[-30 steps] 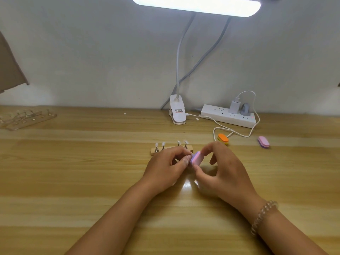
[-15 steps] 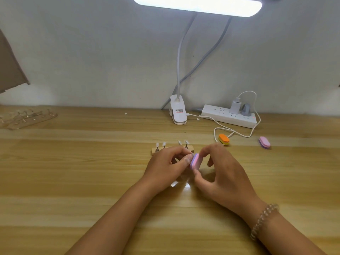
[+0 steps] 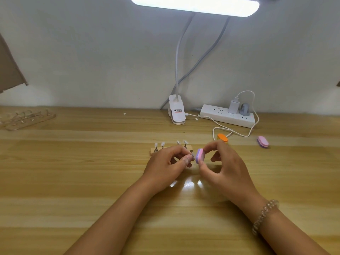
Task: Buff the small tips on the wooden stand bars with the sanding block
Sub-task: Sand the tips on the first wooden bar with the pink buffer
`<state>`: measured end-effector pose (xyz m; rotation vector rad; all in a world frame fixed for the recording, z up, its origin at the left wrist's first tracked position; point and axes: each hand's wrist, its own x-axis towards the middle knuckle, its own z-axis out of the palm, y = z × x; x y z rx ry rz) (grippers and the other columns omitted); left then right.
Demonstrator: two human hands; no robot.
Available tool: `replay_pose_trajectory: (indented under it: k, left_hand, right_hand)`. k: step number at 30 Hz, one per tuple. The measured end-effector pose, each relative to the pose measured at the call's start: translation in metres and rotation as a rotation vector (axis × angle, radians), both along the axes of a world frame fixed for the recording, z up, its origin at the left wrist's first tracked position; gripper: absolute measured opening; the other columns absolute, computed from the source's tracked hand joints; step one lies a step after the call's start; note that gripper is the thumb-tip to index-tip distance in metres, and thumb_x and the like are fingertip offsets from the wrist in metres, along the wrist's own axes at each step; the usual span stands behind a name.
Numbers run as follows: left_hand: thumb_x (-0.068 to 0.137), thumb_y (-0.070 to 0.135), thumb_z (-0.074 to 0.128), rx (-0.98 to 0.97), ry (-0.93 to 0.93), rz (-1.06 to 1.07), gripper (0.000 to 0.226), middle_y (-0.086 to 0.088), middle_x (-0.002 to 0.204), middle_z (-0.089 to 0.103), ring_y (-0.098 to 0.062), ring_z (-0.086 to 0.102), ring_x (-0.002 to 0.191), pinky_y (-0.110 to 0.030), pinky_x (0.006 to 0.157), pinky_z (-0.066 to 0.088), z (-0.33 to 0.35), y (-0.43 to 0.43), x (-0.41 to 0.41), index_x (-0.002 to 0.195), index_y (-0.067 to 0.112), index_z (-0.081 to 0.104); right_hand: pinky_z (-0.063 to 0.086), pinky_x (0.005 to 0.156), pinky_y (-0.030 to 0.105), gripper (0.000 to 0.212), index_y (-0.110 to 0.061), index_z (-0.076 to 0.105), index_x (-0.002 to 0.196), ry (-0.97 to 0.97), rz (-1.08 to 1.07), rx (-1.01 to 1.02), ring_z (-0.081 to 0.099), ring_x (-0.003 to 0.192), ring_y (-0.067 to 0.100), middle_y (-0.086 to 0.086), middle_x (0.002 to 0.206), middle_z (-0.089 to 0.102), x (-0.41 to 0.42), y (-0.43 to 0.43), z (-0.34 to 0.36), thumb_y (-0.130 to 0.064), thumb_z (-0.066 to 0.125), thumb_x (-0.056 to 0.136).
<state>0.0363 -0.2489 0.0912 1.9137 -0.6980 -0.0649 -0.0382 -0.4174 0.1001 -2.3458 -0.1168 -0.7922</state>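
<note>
A small wooden stand bar (image 3: 153, 151) lies on the table, partly behind my left hand, with several pale tips (image 3: 185, 142) standing on metal stems. My left hand (image 3: 165, 166) pinches one small clear tip (image 3: 193, 155) between thumb and finger, just in front of the bar. My right hand (image 3: 220, 166) holds a pink and purple sanding block (image 3: 200, 155) between thumb and forefinger, its face against that tip.
An orange block (image 3: 223, 138) and a pink block (image 3: 263, 141) lie to the right. Behind them are a white power strip (image 3: 217, 115) with plugs and cable, and a white lamp clamp (image 3: 176, 112). Clear acrylic stands (image 3: 27, 118) sit far left.
The sanding block has shifted slightly in my right hand's grip against the tip; both hands stay in about the same place.
</note>
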Motion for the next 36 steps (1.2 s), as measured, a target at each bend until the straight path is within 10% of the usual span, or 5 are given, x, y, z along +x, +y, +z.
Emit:
replay_pose_trajectory:
  k: [36]
  left_hand:
    - [0.089, 0.033, 0.063, -0.034, 0.057, -0.003, 0.010, 0.007, 0.078, 0.074, -0.024, 0.071, 0.073, -0.053, 0.072, 0.059, 0.0001, 0.0006, -0.0008, 0.088, 0.030, 0.072]
  right_hand:
    - [0.045, 0.066, 0.024, 0.031, -0.026, 0.054, 0.100, 0.030, 0.027, -0.195, 0.052, 0.080, 0.006, -0.019, 0.093, 0.054, -0.0028, 0.0018, -0.0014, -0.025, 0.072, 0.075]
